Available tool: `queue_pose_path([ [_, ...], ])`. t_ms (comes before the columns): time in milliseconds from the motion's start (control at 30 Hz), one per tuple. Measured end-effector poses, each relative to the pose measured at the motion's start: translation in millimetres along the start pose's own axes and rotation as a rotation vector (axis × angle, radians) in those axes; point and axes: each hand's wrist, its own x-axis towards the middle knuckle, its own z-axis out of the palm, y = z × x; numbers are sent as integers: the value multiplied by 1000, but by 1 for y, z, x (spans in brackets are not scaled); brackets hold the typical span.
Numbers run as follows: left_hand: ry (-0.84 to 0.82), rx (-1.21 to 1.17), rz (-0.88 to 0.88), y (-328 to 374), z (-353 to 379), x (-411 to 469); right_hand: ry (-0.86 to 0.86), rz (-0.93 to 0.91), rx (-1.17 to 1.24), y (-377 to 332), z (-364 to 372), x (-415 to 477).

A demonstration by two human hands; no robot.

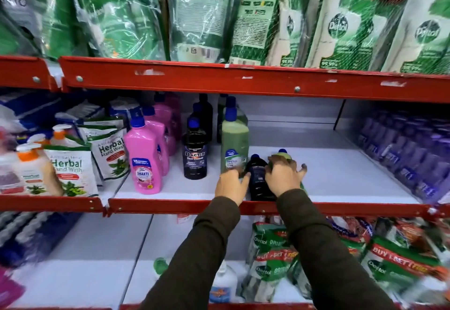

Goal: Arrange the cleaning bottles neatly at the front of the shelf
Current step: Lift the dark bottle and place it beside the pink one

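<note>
Gripping green bottle (283,157) with right hand (283,178), fingers wrapped over its top. Left hand (231,184) open, fingers spread against dark bottle (258,178). Both bottles at front edge of white shelf (341,168), beside upright green Bactin bottle (234,146).

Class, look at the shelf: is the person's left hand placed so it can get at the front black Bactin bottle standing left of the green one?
Probably yes. The left hand is at the shelf front, and bare shelf lies between it and the black Bactin bottle; nothing blocks a leftward reach.
</note>
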Motion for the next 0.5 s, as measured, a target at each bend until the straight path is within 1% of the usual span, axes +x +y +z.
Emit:
queue_pose_path([
  [67, -103, 17, -127, 7, 12, 10, -138, 26, -113, 4, 0, 12],
  [100, -129, 21, -165, 9, 17, 14, -194, 33, -145, 6, 0, 17],
  [167, -131, 5, -216, 13, 23, 23, -256, 2, -175, 11, 3, 23],
  [233, -123, -68, -260, 13, 27, 29, -276, -48, -191, 14, 7, 26],
  [300, -126, -186, -307, 11, 28, 32, -291, -45, -184, 16, 8, 30],
  [367, -108, -363, -348, 8, 28, 32, -294, -14, -139, 18, 7, 35],
  [433, -83, -577, -373, 7, 28, 29, -277, 9, -48, 20, 6, 38],
  [500, -61, -745, -358, 9, 26, 25, -223, 10, 69, 22, 6, 37],
])
